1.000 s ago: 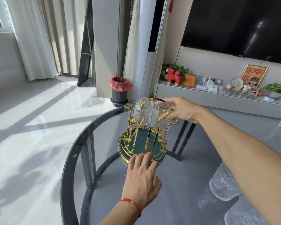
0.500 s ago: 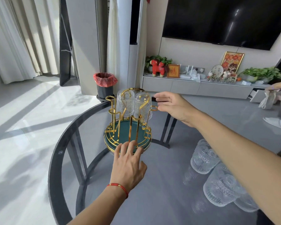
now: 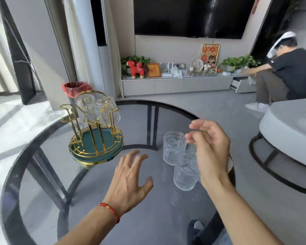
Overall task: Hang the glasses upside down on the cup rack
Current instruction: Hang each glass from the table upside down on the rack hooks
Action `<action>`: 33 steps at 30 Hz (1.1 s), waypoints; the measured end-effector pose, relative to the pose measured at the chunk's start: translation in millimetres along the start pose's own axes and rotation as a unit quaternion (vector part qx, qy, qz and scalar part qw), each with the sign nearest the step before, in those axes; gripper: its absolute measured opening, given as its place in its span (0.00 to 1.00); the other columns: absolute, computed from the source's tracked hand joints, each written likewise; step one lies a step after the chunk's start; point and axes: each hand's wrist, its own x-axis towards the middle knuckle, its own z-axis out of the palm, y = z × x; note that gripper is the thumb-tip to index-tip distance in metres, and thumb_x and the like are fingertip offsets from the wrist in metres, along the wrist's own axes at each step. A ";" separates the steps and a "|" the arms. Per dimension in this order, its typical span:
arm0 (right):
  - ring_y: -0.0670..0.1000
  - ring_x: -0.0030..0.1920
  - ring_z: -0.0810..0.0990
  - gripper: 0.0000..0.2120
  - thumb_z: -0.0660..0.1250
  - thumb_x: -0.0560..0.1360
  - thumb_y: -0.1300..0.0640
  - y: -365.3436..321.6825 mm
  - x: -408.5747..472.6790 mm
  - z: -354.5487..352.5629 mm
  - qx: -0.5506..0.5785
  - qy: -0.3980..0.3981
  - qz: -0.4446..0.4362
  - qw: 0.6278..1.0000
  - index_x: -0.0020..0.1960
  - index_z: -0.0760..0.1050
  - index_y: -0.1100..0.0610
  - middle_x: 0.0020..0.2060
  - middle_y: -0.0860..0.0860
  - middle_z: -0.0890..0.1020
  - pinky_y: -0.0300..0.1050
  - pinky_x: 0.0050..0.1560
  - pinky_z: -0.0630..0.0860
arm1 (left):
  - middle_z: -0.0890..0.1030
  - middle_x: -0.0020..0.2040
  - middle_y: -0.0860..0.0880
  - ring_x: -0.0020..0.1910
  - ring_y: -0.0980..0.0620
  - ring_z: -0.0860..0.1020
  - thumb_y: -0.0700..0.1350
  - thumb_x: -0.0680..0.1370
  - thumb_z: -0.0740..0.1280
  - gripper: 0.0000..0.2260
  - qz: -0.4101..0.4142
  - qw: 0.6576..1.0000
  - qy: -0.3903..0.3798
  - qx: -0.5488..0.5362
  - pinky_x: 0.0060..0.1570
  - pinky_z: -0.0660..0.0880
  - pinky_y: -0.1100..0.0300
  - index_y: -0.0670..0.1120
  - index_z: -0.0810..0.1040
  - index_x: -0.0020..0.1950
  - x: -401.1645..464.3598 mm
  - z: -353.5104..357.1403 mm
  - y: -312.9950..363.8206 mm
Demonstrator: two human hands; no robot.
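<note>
Glasses (image 3: 88, 108) hang upside down on the gold wire cup rack (image 3: 95, 129), which stands on its green round tray at the far left of the round glass desk (image 3: 42, 174). At least three ribbed glasses are on its pegs, one partly hidden behind the others. Right of the rack, well apart from it, two more embossed glasses stand upright on the desk: the far glass (image 3: 173, 147) and the near glass (image 3: 185, 169), just beside each other. The right hand (image 3: 210, 147) hovers over them, fingers (image 3: 198, 125) loosely curled and spread, gripping nothing. The left hand (image 3: 129, 181), with a red string bracelet (image 3: 109, 210) at the wrist, floats above the desk near the tray, fingers splayed and empty.
</note>
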 end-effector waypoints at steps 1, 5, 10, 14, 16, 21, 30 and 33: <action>0.46 0.38 0.84 0.12 0.62 0.74 0.69 2.5 -5.4 -5.2 0.001 0.006 -0.012 1.000 0.50 0.80 0.57 0.47 0.51 0.85 0.38 0.43 0.81 | 0.72 0.68 0.48 0.67 0.47 0.70 0.55 0.72 0.68 0.27 0.017 0.998 -0.006 -0.060 0.67 0.71 0.51 0.49 0.71 0.70 0.1 3.8 18.2; 0.45 0.37 0.83 0.10 0.64 0.73 0.64 9.6 -0.9 -17.5 -0.026 0.004 -0.021 0.999 0.48 0.81 0.53 0.44 0.45 0.85 0.37 0.42 0.79 | 0.69 0.68 0.53 0.69 0.54 0.69 0.54 0.71 0.75 0.37 0.014 0.980 0.006 -0.197 0.69 0.67 0.61 0.49 0.64 0.75 4.6 32.7 77.2; 0.44 0.37 0.83 0.07 0.65 0.71 0.56 22.9 -0.1 -24.1 -0.009 0.047 0.085 0.995 0.45 0.82 0.50 0.39 0.46 0.86 0.46 0.42 0.79 | 0.67 0.65 0.61 0.67 0.62 0.68 0.57 0.68 0.79 0.45 -0.043 0.970 0.050 -0.236 0.66 0.68 0.67 0.53 0.58 0.78 16.0 61.2 103.0; 0.46 0.39 0.83 0.08 0.64 0.70 0.56 22.2 3.7 -27.9 -0.002 0.059 0.092 0.994 0.44 0.81 0.48 0.41 0.47 0.86 0.47 0.41 0.80 | 0.69 0.61 0.65 0.63 0.71 0.68 0.54 0.69 0.80 0.42 -0.061 0.974 0.065 -0.207 0.61 0.65 0.77 0.52 0.62 0.76 22.8 68.8 99.9; 0.48 0.40 0.82 0.08 0.64 0.70 0.56 21.7 6.2 -27.8 -0.009 0.065 0.091 0.994 0.44 0.81 0.49 0.41 0.48 0.86 0.56 0.46 0.82 | 0.74 0.60 0.58 0.59 0.66 0.72 0.55 0.67 0.81 0.40 -0.073 0.976 0.071 -0.194 0.60 0.73 0.67 0.48 0.68 0.74 27.3 66.8 98.4; 0.54 0.46 0.84 0.08 0.64 0.71 0.54 17.9 4.4 -24.3 -0.021 0.056 0.096 0.994 0.45 0.81 0.48 0.45 0.51 0.86 0.66 0.54 0.81 | 0.80 0.56 0.56 0.56 0.58 0.78 0.57 0.61 0.82 0.37 -0.089 0.972 0.069 -0.208 0.54 0.80 0.52 0.50 0.77 0.68 29.1 40.2 88.8; 0.34 0.66 0.78 0.16 0.67 0.76 0.50 17.1 -16.3 -2.3 -0.040 -0.251 0.109 0.961 0.63 0.81 0.46 0.64 0.40 0.84 0.39 0.69 0.71 | 0.85 0.56 0.52 0.57 0.58 0.83 0.58 0.61 0.80 0.33 -0.060 0.942 0.079 -0.321 0.51 0.79 0.67 0.53 0.78 0.64 32.4 -57.5 37.3; 0.34 0.70 0.73 0.19 0.62 0.82 0.42 22.1 -21.7 18.3 -0.043 -0.304 0.196 0.931 0.72 0.73 0.41 0.70 0.35 0.76 0.44 0.74 0.67 | 0.85 0.58 0.50 0.59 0.50 0.83 0.55 0.62 0.79 0.33 -0.139 0.885 0.117 -0.429 0.54 0.80 0.54 0.47 0.78 0.64 30.5 -65.4 13.3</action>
